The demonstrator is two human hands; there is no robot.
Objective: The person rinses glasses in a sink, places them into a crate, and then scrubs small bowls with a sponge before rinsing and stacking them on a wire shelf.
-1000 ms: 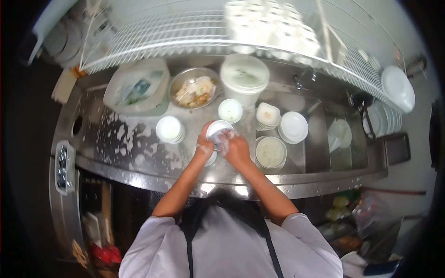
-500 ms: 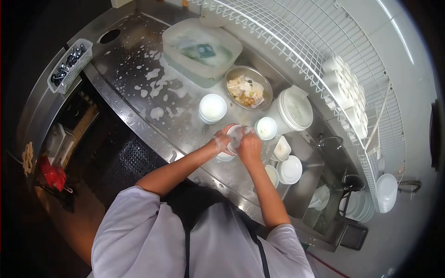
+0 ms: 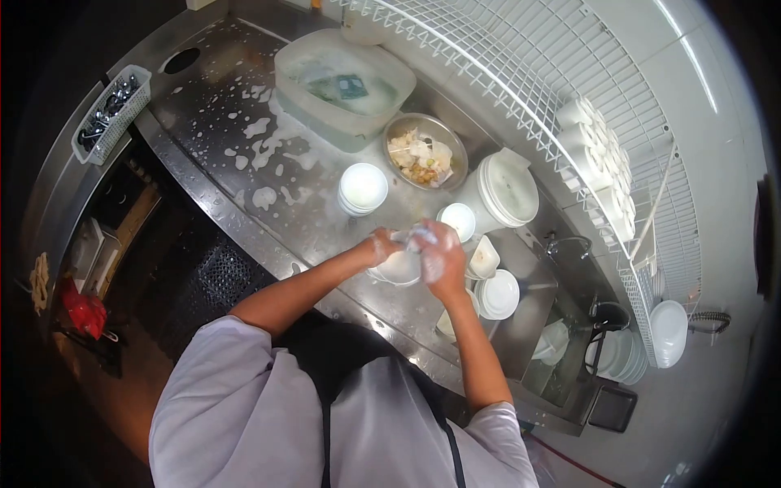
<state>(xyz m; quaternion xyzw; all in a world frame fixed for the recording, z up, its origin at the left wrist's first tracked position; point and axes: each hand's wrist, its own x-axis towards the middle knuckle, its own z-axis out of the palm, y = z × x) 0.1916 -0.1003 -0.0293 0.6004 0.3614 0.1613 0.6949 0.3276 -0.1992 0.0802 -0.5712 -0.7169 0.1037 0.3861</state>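
Observation:
My left hand (image 3: pixel 379 246) is closed around a small pale, foamy thing between my hands; its shape is blurred. Foam covers my right hand (image 3: pixel 440 259), whose curled fingers press on the same spot from the right. Just below them, a white round bowl (image 3: pixel 398 267) shows near the counter's front edge, partly hidden by my hands. To the upper left stands a stack of white cups (image 3: pixel 364 186) with a soapy top. Another white cup (image 3: pixel 458 220) stands just beyond my right hand, and a small white dish (image 3: pixel 483 258) with brown residue lies to its right.
A soapy water tub (image 3: pixel 346 93), a metal bowl of food scraps (image 3: pixel 423 154) and a white bucket (image 3: pixel 508 191) stand behind. Stacked white plates (image 3: pixel 498 294) sit beside the sink (image 3: pixel 553 366). A wire rack (image 3: pixel 529 89) hangs above; a cutlery basket (image 3: pixel 114 118) is at far left.
The white cup that was upright between my hands no longer shows clearly. My right hand has turned, showing more foam, and more of the bowl below is visible. The view has shifted slightly.

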